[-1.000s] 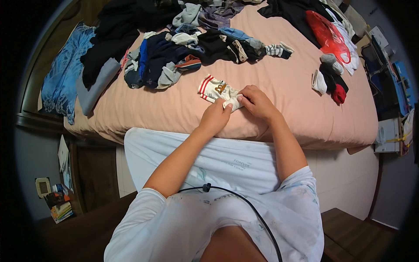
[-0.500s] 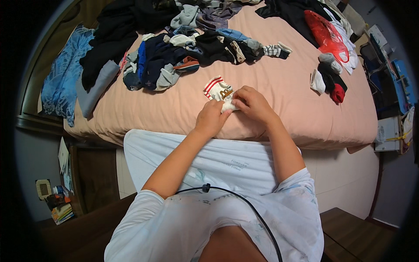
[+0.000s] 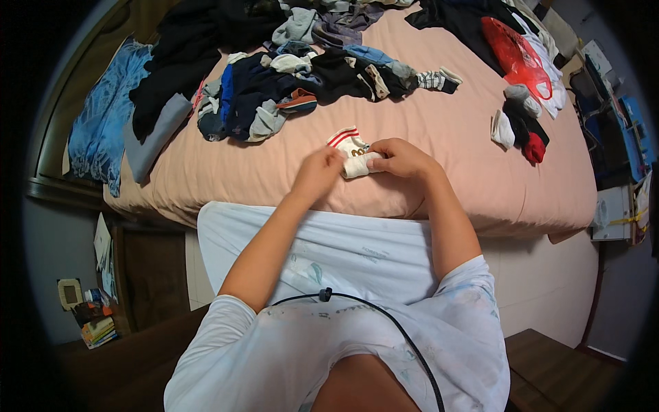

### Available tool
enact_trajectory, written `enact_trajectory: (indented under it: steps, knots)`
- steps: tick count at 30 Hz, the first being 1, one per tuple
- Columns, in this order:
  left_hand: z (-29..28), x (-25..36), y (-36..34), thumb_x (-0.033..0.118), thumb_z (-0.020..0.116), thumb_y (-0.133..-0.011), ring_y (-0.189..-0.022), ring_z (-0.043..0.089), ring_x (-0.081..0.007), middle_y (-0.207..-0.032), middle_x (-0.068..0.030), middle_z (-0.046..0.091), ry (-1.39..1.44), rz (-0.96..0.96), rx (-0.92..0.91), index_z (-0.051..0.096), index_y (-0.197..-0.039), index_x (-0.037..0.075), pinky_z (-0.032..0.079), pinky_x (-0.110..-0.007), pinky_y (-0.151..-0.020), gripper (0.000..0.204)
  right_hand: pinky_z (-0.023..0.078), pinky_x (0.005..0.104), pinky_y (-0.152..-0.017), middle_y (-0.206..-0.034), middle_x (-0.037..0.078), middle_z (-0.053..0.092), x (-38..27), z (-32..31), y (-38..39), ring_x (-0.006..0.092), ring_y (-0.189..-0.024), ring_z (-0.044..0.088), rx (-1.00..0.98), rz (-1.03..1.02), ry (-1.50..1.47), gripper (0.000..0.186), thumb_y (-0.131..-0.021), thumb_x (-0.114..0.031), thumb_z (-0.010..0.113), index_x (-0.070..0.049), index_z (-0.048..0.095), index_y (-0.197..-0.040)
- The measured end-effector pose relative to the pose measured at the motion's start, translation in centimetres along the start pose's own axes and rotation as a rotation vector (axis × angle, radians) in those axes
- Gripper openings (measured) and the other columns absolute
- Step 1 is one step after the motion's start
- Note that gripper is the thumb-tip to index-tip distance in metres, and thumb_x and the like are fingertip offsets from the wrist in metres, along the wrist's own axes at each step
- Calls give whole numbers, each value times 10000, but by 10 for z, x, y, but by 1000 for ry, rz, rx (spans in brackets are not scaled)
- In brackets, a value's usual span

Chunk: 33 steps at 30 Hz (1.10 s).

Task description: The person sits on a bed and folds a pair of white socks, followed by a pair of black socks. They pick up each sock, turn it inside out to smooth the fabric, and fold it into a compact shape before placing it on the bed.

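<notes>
White socks with red stripes at the cuff lie near the front edge of the pink-covered bed. Their near end is rolled into a thick white bundle, while the striped cuff lies flat beyond it. My right hand closes on the right side of the roll, its thumb on top and its fingers behind. My left hand is just left of the roll, fingers bent and smeared by motion; whether it touches the socks I cannot tell.
A long heap of mixed socks stretches across the bed beyond my hands. Black clothes and a blue lace garment lie at left. A red plastic bag and a small group of socks are at right.
The near end of the socks has become a thicker, more visible roll. My left hand has moved off it to the left; my right hand stays on its right side.
</notes>
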<state>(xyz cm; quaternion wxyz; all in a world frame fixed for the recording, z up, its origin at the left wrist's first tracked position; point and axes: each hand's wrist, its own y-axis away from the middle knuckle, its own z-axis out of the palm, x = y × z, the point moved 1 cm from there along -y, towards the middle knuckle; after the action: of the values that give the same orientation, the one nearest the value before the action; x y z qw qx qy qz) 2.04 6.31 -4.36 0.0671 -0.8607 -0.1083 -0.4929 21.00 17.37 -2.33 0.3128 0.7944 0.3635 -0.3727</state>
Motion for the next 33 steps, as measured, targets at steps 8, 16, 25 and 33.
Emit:
enact_trajectory:
  steps: [8, 16, 25, 33]
  knots:
    - [-11, -8, -58, 255, 544, -899, -717, 629, -258, -795, -147, 665, -55, -13, -40, 650, -881, -21, 479, -359, -675, 296, 455, 319, -754, -864, 96, 659, -13, -5, -12, 176, -807, 588, -56, 42, 88, 281, -833, -200, 636, -9, 659, -1037]
    - [-18, 17, -55, 199, 612, -851, -639, 582, -155, -741, -69, 630, -91, -68, -183, 646, -885, -12, 454, -270, -575, 216, 462, 346, -788, -938, 138, 652, 1, 7, -14, 235, -838, 602, 174, -85, -28, 542, -807, -149, 670, -70, 453, -1297]
    - [-17, 26, -29, 200, 623, -787, -900, 625, -328, -970, -206, 642, -398, 88, -3, 661, -947, -11, 481, -385, -831, 267, 476, 364, -768, -915, 140, 637, -8, 11, -4, 277, -826, 603, 188, -236, 152, 460, -824, -128, 659, -100, 514, -1260]
    - [-11, 5, -46, 155, 604, -782, -881, 631, -251, -986, -180, 648, -390, 50, -68, 678, -933, -5, 487, -341, -788, 232, 415, 367, -910, -1019, 138, 583, -10, 6, -7, 297, -1004, 512, 162, -248, 208, 319, -818, -137, 647, -68, 631, -1129]
